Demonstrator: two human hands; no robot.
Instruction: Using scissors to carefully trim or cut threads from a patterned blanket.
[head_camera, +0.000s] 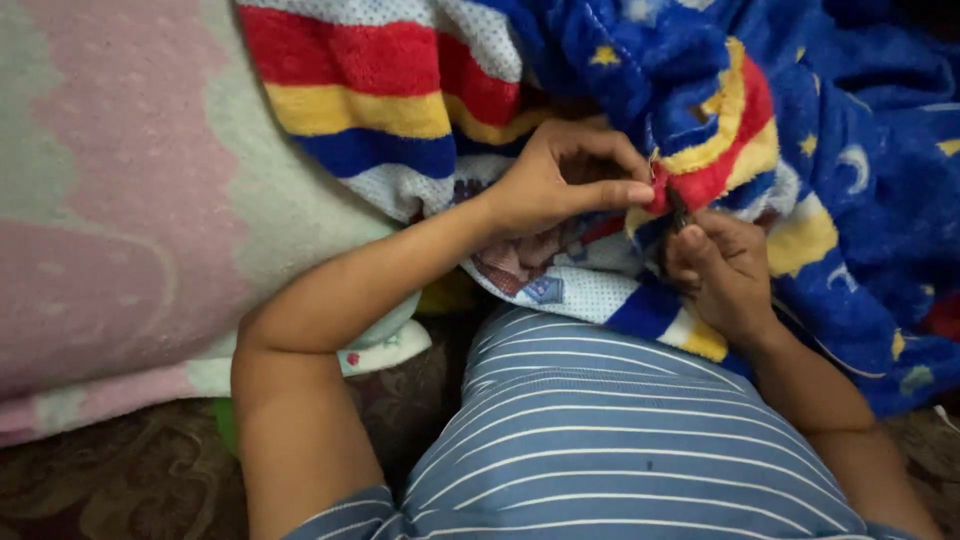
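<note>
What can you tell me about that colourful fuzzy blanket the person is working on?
The blanket looks like soft fleece, with red, yellow, blue and white dotted stripes on one part and deep blue with yellow stars and pale moons on the other. It lies rumpled across the lap. The left hand pinches a folded red and yellow edge; the right hand grips the same edge just below, holding something small and dark that I cannot identify.

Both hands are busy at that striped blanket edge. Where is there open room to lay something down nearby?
Flattest open patch: the pink and cream blanket, left of the left hand. Crowded: the bunched striped blanket and blue star blanket around the right hand.
</note>
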